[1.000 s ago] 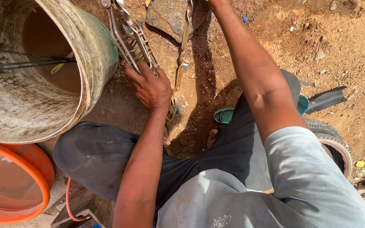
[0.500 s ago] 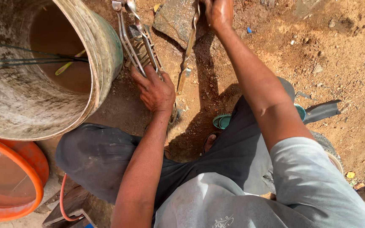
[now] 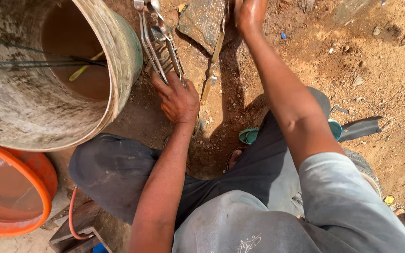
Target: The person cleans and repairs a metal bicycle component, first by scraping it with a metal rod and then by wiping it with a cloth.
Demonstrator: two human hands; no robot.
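The left hand (image 3: 178,98) is clamped on the metal rods (image 3: 158,47), pinning them to the ground, while the right hand (image 3: 248,14) at 12 o'clock is closed around a flat metal bar (image 3: 214,54), steadying it.

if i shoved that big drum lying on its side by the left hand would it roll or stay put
The drum lies on its curved side, so it would probably roll rather than slide. Its caked, thick-looking wall suggests it is heavy and stiff. The loose dirt ground and the orange basin close beside it might check the roll.
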